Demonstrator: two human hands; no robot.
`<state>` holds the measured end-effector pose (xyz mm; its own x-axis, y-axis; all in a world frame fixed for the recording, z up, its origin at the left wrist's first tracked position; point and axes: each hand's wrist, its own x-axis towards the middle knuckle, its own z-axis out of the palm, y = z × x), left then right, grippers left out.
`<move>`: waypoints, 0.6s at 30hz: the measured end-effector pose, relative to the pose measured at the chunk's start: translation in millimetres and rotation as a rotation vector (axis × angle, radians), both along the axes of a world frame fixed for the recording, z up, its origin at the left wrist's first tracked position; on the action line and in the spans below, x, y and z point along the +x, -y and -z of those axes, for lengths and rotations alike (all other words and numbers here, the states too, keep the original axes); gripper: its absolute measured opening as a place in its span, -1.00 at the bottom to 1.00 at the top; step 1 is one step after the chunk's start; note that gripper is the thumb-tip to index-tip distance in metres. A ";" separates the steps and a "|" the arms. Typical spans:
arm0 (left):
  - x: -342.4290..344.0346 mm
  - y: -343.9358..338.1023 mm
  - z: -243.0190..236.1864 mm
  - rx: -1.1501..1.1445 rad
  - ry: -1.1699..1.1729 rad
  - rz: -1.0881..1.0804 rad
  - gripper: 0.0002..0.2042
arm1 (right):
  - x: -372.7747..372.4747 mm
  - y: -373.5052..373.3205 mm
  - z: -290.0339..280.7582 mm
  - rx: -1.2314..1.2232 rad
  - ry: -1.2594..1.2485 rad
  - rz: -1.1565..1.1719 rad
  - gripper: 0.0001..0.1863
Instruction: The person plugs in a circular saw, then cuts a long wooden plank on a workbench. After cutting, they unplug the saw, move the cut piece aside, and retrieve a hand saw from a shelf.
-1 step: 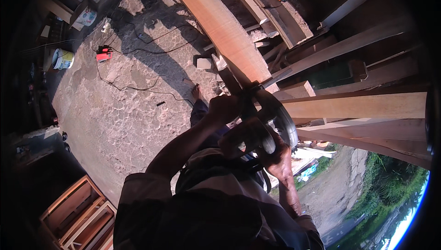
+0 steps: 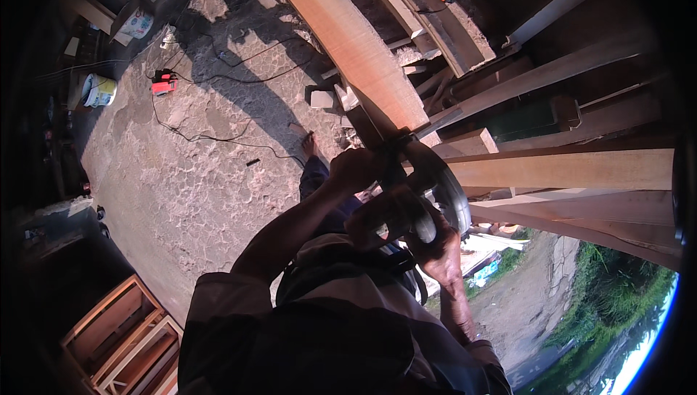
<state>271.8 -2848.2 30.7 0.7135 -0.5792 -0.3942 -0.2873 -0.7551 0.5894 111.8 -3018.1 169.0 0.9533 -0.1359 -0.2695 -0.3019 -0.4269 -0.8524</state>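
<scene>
Two hands: both clamp the circular saw (image 2: 428, 192) for control.
Left hand (image 2: 359, 168): closed on its front grip.
Right hand (image 2: 435, 246): closed around the rear handle.
Saw: at the long plank's (image 2: 348, 39) near end.

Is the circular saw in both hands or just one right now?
Both: the left hand grips the circular saw up front, the right hand holds its rear handle.

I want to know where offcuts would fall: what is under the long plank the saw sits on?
Under the long plank lie cracked stone ground, pale blocks and a bare foot. The circular saw, left hand and right hand cover the near end.
</scene>
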 end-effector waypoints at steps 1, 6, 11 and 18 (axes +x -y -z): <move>-1.9 -3.8 3.9 -0.117 -0.069 -0.061 -0.59 | -1.0 1.5 0.8 0.005 0.012 -0.002 -0.40; -17.8 -25.3 25.9 -0.300 0.200 -0.267 -0.62 | -2.8 8.4 9.3 0.027 0.069 0.012 -0.41; 0.6 -20.3 56.5 -0.500 -0.645 -0.125 -0.58 | -6.0 9.3 10.8 0.064 -0.007 0.027 -0.41; -7.7 -12.8 80.5 -0.481 -0.265 -0.101 -0.65 | -4.9 10.0 7.6 0.030 0.026 0.032 -0.44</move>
